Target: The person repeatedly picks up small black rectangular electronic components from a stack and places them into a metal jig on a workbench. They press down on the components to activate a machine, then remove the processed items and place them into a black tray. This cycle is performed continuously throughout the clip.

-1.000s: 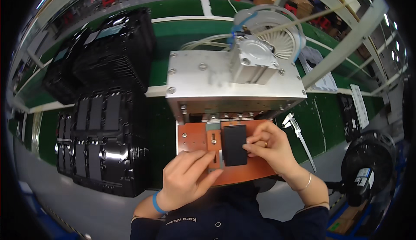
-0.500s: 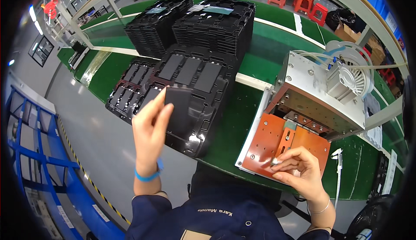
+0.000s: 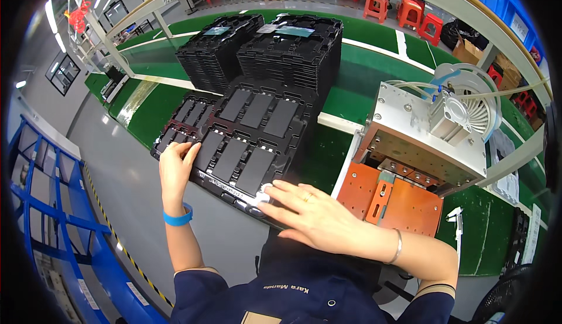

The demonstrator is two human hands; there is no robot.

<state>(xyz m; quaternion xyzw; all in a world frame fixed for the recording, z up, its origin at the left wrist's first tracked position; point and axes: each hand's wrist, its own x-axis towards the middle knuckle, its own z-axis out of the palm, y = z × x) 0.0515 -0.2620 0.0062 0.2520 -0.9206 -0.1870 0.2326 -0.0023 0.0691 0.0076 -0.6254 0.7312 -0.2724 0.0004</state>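
Note:
Several flat dark rectangular packs with small light tabs, battery-like in look, lie in the pockets of a black plastic tray (image 3: 285, 144). The nearest right pack (image 3: 255, 170) lies in its pocket. My left hand (image 3: 177, 169) is at the tray's left side, thumb and fingers closed on its edge. Over the tray's near right corner, my right hand (image 3: 313, 214) reaches across with its fingers stretched out and nothing in them. Its fingertips touch or almost touch the shiny corner. Behind my left hand, a second black tray (image 3: 157, 142) holds similar packs.
Two tall stacks of black trays (image 3: 287, 55) stand behind on the green bench (image 3: 319, 154). To the right is a metal press fixture (image 3: 418, 131) with an orange base plate (image 3: 351, 189). A caliper (image 3: 456, 221) lies beyond it. Blue racking (image 3: 47, 207) is at far left.
My left hand has let go of the dark pack, which now lies in the tray, and moved left to the tray's edge. My right hand left the fixture for the tray's corner, its fingers now straightened.

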